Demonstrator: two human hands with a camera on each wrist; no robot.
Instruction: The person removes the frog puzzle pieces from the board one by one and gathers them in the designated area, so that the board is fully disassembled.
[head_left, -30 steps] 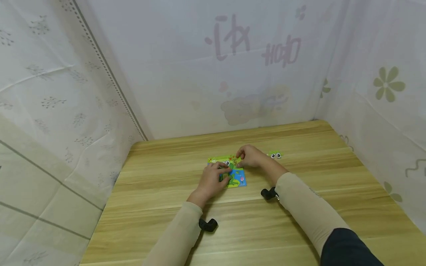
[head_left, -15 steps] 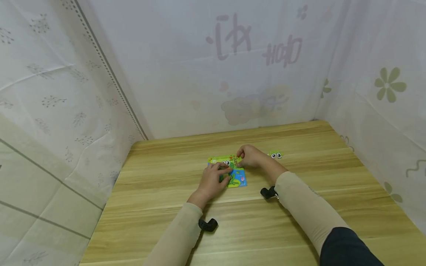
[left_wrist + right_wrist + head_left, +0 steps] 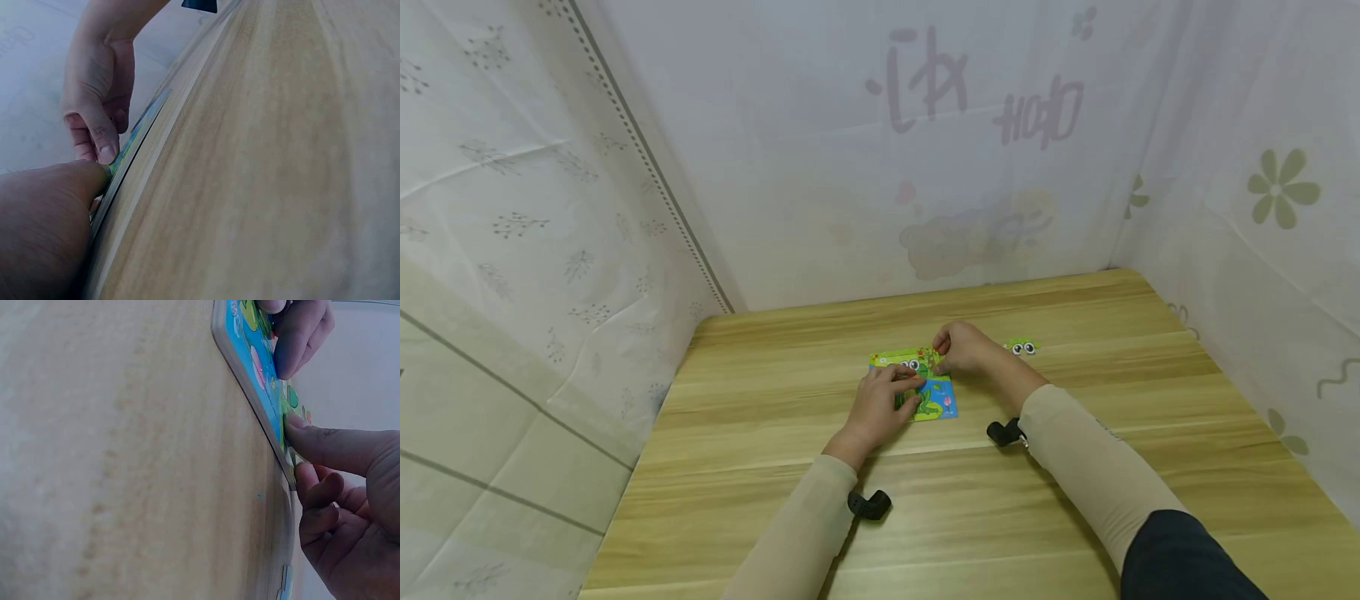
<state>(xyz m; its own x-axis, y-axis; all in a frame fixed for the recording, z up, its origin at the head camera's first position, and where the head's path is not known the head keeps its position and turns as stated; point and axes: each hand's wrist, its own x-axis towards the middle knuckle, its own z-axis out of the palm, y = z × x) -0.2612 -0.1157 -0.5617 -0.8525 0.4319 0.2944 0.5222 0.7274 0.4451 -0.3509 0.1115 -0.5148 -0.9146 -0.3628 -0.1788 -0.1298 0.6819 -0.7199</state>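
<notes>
The picture board lay flat on the surface, probably light, stiff and smooth, best taken by its edges. The left hand rested across it, fingers loosely extended; the right hand pinched its far right corner.

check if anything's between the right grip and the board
Nothing visible: the right grip touches the board. The left grip rests on its left part, and the loose piece lies off right.
</notes>
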